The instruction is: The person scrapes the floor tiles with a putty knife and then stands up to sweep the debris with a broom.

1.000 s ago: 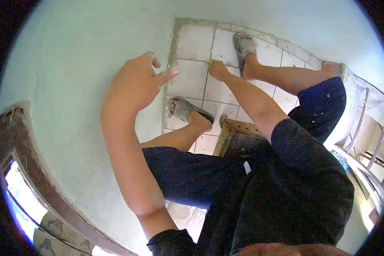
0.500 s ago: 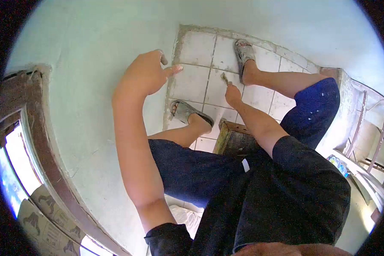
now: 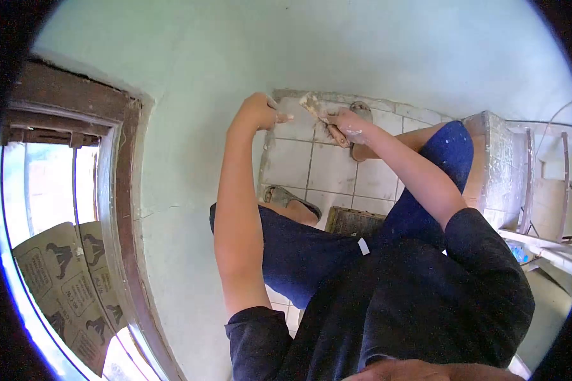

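In my right hand (image 3: 351,122), white-smeared across the back, is a putty knife (image 3: 314,108). Its blade end carries pale paste and points up and left, towards my other hand. My left hand (image 3: 258,113) is beside the pale green wall (image 3: 190,146), with white paste on the fingertips. Its fingers are bent, the thumb sticks out apart from them, and I see nothing held there. Part of that hand's inner side is hidden.
Between my legs stands a dark wooden box or stool (image 3: 356,220) on white floor tiles (image 3: 332,166). My sandalled feet are on the tiles. A wooden window frame (image 3: 124,190) is at left, with printed cardboard (image 3: 67,273) behind it. A ladder-like frame (image 3: 526,184) stands at right.
My right hand has risen with the putty knife, bringing its blade near my left hand. My left hand has shifted right in view. The camera view has also turned, showing more window.
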{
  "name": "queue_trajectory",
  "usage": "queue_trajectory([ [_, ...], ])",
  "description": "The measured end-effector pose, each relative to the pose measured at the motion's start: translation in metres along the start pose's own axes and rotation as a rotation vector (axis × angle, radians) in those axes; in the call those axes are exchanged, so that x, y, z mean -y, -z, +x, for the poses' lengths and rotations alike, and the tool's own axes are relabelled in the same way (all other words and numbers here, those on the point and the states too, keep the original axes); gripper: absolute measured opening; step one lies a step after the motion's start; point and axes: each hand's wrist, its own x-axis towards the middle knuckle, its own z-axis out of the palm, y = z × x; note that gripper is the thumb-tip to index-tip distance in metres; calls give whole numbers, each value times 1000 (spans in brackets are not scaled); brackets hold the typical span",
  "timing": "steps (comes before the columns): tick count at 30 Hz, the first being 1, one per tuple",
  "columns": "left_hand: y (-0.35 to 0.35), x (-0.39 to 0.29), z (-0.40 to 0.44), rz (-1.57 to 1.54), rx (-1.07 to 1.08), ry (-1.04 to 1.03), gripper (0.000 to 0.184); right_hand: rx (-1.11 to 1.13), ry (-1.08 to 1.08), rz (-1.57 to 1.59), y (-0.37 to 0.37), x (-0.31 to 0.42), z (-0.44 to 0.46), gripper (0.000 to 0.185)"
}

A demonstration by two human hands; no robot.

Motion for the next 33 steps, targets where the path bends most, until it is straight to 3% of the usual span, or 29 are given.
queue_trajectory([
  [2, -5, -18, 0, -37, 74, 8, 63, -29, 45, 38, -14, 40, -43, 24],
  [4, -16, -44, -14, -289, 94, 77, 64, -33, 104, 20, -13, 57, -66, 25],
  [5, -24, -50, -15, -268, 111, 60, 64, -27, 153, -10, -10, 60, -74, 28],
  [8, -49, -70, -6, -606, 98, -5, 64, -99, 134, 165, -3, 54, -80, 28],
  [10, -68, -95, -10, -697, 41, -18, 62, -63, 191, -22, -5, 62, -91, 27],
  [12, -82, -113, 0, -788, 56, -4, 56, -90, 385, -32, -1, 32, -45, 38],
  [13, -87, -113, 10, -822, 99, 42, 51, -88, 182, 128, 1, 69, -96, 38],
  [16, -96, -114, 24, -951, 310, 72, 44, -163, 225, 203, 11, 78, -108, 34],
  [19, -104, -130, 24, -886, 188, 45, 39, -228, 247, 81, 21, 78, -114, 33],
  [21, -110, -153, 23, -935, -20, 60, 40, -263, 267, -17, 36, 75, -117, 33],
  [23, -115, -187, 21, -888, -63, 20, 40, -384, 471, -338, 58, 74, -116, 32],
  [24, -115, -206, 16, -861, -120, -20, 41, -407, 483, -338, 70, 75, -117, 32],
  [26, -112, -242, 10, -772, -142, -86, 42, -771, 719, -359, 96, 82, -123, 27],
  [28, -108, -280, 8, -693, -158, -147, 45, -994, 673, -190, 129, 102, -164, 38],
  [30, -110, -315, 6, -688, -43, -307, 42, -1039, 652, -81, 167, 110, -215, 47],
  [33, -126, -329, 16, -692, 97, -325, 39, -1376, 617, -23, 214, 68, -256, 46],
])
